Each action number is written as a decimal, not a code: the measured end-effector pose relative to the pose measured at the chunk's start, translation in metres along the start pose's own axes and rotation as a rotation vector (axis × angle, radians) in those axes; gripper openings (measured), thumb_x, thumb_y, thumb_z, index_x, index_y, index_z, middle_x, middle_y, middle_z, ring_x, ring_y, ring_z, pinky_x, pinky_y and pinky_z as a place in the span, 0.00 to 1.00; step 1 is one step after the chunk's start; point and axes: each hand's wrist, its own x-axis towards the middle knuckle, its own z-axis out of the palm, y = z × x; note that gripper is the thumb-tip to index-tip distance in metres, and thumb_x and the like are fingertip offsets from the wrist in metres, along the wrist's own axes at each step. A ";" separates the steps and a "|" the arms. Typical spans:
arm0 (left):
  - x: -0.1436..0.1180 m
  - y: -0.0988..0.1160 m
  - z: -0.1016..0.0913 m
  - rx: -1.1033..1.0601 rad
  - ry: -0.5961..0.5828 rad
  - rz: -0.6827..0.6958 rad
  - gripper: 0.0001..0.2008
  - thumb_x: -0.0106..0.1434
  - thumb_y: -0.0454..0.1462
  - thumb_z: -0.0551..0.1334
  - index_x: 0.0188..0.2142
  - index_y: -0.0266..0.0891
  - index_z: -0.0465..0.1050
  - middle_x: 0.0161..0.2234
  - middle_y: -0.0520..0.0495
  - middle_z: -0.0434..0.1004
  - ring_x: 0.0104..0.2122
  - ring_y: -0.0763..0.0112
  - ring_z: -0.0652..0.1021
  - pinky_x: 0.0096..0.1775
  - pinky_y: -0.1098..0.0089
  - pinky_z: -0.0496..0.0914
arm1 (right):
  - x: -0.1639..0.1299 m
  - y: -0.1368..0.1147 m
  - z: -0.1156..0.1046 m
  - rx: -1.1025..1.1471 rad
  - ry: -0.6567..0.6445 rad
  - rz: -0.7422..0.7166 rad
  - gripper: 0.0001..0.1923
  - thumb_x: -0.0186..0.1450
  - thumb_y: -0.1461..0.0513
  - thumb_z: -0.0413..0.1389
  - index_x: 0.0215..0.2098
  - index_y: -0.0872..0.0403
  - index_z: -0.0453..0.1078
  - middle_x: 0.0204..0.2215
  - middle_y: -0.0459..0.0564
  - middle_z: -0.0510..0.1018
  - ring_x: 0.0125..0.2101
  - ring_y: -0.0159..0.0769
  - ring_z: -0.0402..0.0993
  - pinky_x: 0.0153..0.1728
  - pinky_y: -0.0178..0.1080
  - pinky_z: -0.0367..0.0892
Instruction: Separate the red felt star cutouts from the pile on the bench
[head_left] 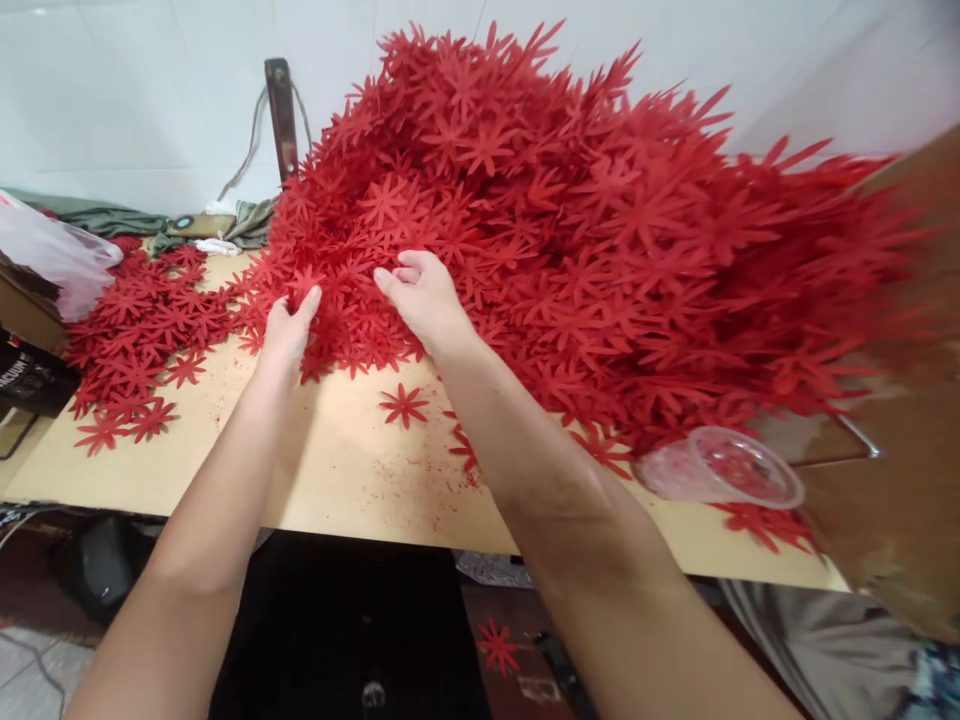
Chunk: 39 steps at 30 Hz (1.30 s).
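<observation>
A huge heap of red flower-shaped cutouts [585,230] covers most of the pale wooden table [352,480]. My left hand [289,325] presses into the heap's near left edge, fingers spread among the cutouts. My right hand [421,290] reaches in beside it, fingers curled around a few cutouts at the heap's front. A single loose cutout [403,404] lies flat on the table just below my hands. Whether either hand truly grips a piece is unclear.
A smaller spread of red cutouts [142,330] lies at the left. A clear plastic cup [724,468] lies on its side at the right front edge. A plastic bag [56,255] sits far left. One cutout [496,645] lies on the floor.
</observation>
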 end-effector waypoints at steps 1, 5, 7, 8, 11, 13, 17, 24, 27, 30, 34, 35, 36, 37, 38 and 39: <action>0.003 0.003 -0.002 0.009 0.006 -0.010 0.05 0.60 0.35 0.63 0.29 0.37 0.67 0.23 0.56 0.73 0.22 0.81 0.71 0.25 0.80 0.65 | 0.004 0.001 0.001 -0.057 0.022 -0.063 0.22 0.54 0.59 0.64 0.45 0.54 0.66 0.43 0.55 0.72 0.47 0.41 0.71 0.53 0.50 0.65; -0.004 -0.002 -0.014 0.022 -0.043 -0.030 0.04 0.58 0.31 0.63 0.28 0.36 0.68 0.21 0.54 0.75 0.19 0.79 0.72 0.24 0.78 0.65 | -0.019 0.006 -0.001 -0.103 -0.081 -0.202 0.19 0.54 0.58 0.64 0.43 0.54 0.71 0.47 0.56 0.74 0.53 0.46 0.69 0.60 0.55 0.59; -0.013 -0.011 -0.018 0.038 -0.117 -0.013 0.05 0.55 0.32 0.65 0.26 0.35 0.69 0.18 0.53 0.74 0.18 0.78 0.72 0.24 0.76 0.66 | -0.041 0.005 -0.001 0.012 -0.189 -0.096 0.15 0.56 0.57 0.63 0.40 0.55 0.71 0.42 0.55 0.77 0.46 0.42 0.74 0.55 0.51 0.66; -0.017 -0.015 -0.019 0.047 -0.164 0.002 0.07 0.54 0.34 0.66 0.25 0.35 0.70 0.17 0.53 0.73 0.17 0.78 0.71 0.24 0.76 0.66 | -0.051 0.004 0.000 0.080 -0.226 -0.029 0.15 0.55 0.57 0.63 0.39 0.55 0.71 0.40 0.55 0.78 0.43 0.40 0.76 0.53 0.49 0.68; -0.028 -0.025 -0.014 0.090 -0.284 0.036 0.12 0.55 0.37 0.67 0.20 0.35 0.68 0.13 0.55 0.68 0.13 0.80 0.66 0.20 0.76 0.61 | -0.070 -0.002 0.005 0.276 -0.307 0.151 0.17 0.52 0.56 0.66 0.36 0.55 0.69 0.35 0.51 0.79 0.37 0.35 0.77 0.48 0.43 0.72; -0.032 -0.028 -0.009 0.119 -0.307 0.046 0.16 0.57 0.39 0.66 0.17 0.36 0.66 0.10 0.56 0.63 0.12 0.82 0.62 0.18 0.76 0.57 | -0.075 -0.005 0.007 0.401 -0.407 0.232 0.20 0.49 0.54 0.68 0.34 0.53 0.67 0.30 0.46 0.78 0.32 0.32 0.76 0.43 0.40 0.73; -0.040 -0.031 -0.004 0.171 -0.313 -0.022 0.24 0.61 0.48 0.61 0.15 0.36 0.62 0.10 0.55 0.62 0.12 0.83 0.63 0.18 0.77 0.57 | -0.078 -0.001 0.006 0.535 -0.530 0.260 0.24 0.43 0.49 0.69 0.29 0.54 0.67 0.21 0.40 0.74 0.24 0.28 0.72 0.34 0.36 0.72; -0.052 -0.039 -0.006 0.082 -0.431 -0.191 0.19 0.61 0.48 0.61 0.24 0.34 0.70 0.16 0.52 0.71 0.15 0.81 0.68 0.21 0.78 0.62 | -0.077 0.016 0.001 0.581 -0.290 0.242 0.17 0.49 0.53 0.66 0.30 0.53 0.68 0.22 0.40 0.74 0.21 0.26 0.69 0.29 0.34 0.71; -0.052 -0.045 -0.009 0.015 -0.428 -0.221 0.07 0.56 0.36 0.67 0.31 0.34 0.74 0.22 0.52 0.77 0.19 0.81 0.72 0.24 0.79 0.63 | -0.069 0.022 -0.001 0.496 -0.183 0.261 0.09 0.57 0.58 0.60 0.29 0.53 0.65 0.22 0.42 0.75 0.22 0.26 0.71 0.30 0.35 0.72; -0.052 -0.048 -0.010 0.016 -0.441 -0.195 0.04 0.56 0.34 0.65 0.31 0.33 0.75 0.21 0.51 0.77 0.20 0.80 0.73 0.25 0.78 0.64 | -0.058 0.026 -0.004 0.365 -0.109 0.273 0.04 0.60 0.62 0.56 0.31 0.53 0.64 0.28 0.46 0.77 0.27 0.30 0.75 0.35 0.39 0.74; -0.052 -0.049 -0.006 0.067 -0.429 -0.165 0.06 0.59 0.32 0.63 0.25 0.32 0.74 0.14 0.54 0.70 0.15 0.81 0.68 0.23 0.77 0.62 | -0.053 0.023 -0.007 0.176 -0.009 0.123 0.16 0.53 0.67 0.61 0.40 0.54 0.68 0.48 0.54 0.76 0.52 0.37 0.72 0.58 0.46 0.64; -0.053 -0.049 -0.005 0.080 -0.406 -0.172 0.08 0.59 0.32 0.62 0.23 0.33 0.72 0.12 0.55 0.68 0.14 0.81 0.66 0.21 0.77 0.61 | -0.055 0.021 -0.008 0.145 -0.008 0.092 0.17 0.53 0.66 0.62 0.42 0.54 0.69 0.50 0.55 0.75 0.55 0.39 0.69 0.60 0.46 0.61; -0.053 -0.050 -0.005 0.090 -0.375 -0.176 0.11 0.60 0.32 0.62 0.21 0.34 0.70 0.11 0.56 0.66 0.12 0.82 0.64 0.20 0.77 0.59 | -0.057 0.018 -0.008 0.132 -0.038 0.074 0.17 0.54 0.64 0.62 0.42 0.54 0.70 0.50 0.55 0.75 0.56 0.39 0.68 0.61 0.47 0.60; -0.052 -0.050 -0.004 0.097 -0.344 -0.177 0.13 0.60 0.33 0.62 0.20 0.35 0.67 0.10 0.57 0.64 0.11 0.82 0.62 0.18 0.77 0.57 | -0.061 0.016 -0.008 0.141 -0.097 0.071 0.15 0.55 0.62 0.62 0.41 0.54 0.71 0.48 0.54 0.76 0.53 0.39 0.71 0.59 0.47 0.63; -0.052 -0.051 -0.004 0.103 -0.315 -0.175 0.15 0.60 0.34 0.62 0.19 0.36 0.65 0.10 0.58 0.62 0.11 0.83 0.61 0.17 0.77 0.54 | -0.065 0.014 -0.008 0.165 -0.175 0.076 0.14 0.55 0.59 0.62 0.40 0.54 0.72 0.44 0.53 0.78 0.49 0.38 0.74 0.55 0.46 0.67; -0.052 -0.052 -0.004 0.104 -0.294 -0.172 0.16 0.60 0.35 0.63 0.18 0.36 0.64 0.09 0.58 0.60 0.10 0.83 0.59 0.16 0.77 0.53 | -0.070 0.012 -0.007 0.192 -0.260 0.087 0.14 0.55 0.56 0.63 0.37 0.54 0.72 0.39 0.51 0.79 0.43 0.37 0.76 0.49 0.44 0.71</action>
